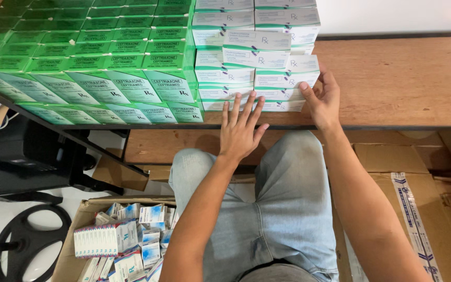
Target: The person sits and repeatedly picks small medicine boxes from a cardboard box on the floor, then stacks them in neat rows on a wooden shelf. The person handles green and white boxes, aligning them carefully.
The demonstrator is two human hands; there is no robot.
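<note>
Two open, empty hands, left hand (240,128) and right hand (323,99), against white boxes (257,73) beside green boxes (105,62).

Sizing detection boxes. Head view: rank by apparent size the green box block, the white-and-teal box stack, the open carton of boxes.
1. green box block, clearly largest.
2. white-and-teal box stack and open carton: look alike; the carton is cropped by the frame edge and nearer the camera, so unranked.

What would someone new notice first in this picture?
Most striking is the wall of green medicine boxes packed in rows on the wooden shelf, upper left. Beside them, the left hand and right hand press against a stack of white-and-green boxes. Lower left, an open cardboard carton holds jumbled blue-and-white boxes.
</note>
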